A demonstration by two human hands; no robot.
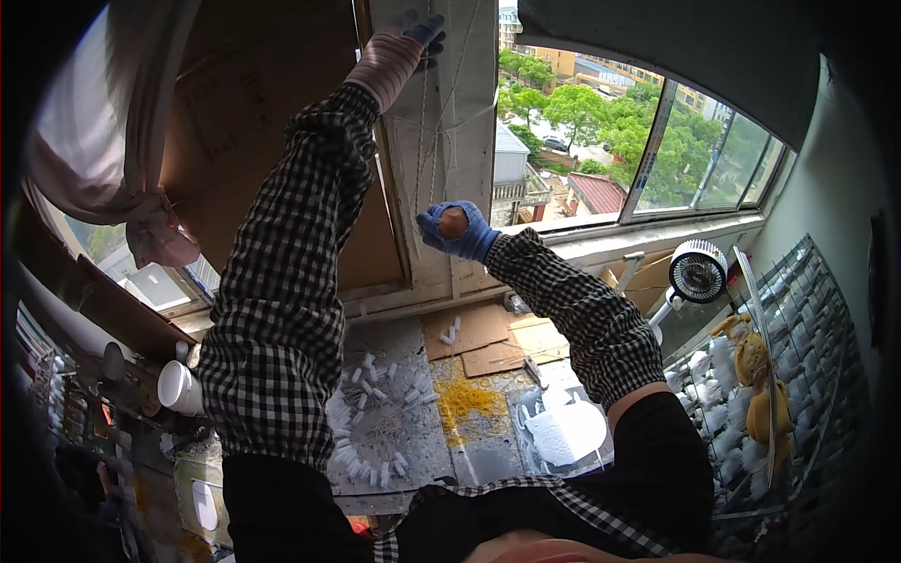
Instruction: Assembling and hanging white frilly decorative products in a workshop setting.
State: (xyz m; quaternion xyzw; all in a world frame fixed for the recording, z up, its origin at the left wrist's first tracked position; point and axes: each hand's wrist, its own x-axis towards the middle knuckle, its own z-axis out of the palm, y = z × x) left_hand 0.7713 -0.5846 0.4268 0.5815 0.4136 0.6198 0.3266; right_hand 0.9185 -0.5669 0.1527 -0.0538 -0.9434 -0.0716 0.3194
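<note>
Both my arms are raised toward a pillar between two windows. Thin pale cords [424, 141] hang down the pillar. My left hand [405, 39], in a striped glove with dark blue fingertips, reaches high and closes on the cords near the top edge. Lower down, my right hand [456, 231], in a blue glove, is a fist around the same cords. Both sleeves are black-and-white check.
A brown board [272, 113] covers the left window; a bundled curtain [113, 150] hangs beside it. Below lie cardboard pieces [474, 328], several small white parts [375, 413], yellow crumbs [465, 399] and white cups [178, 385]. A small fan [696, 272] and a wire rack [812, 319] stand right.
</note>
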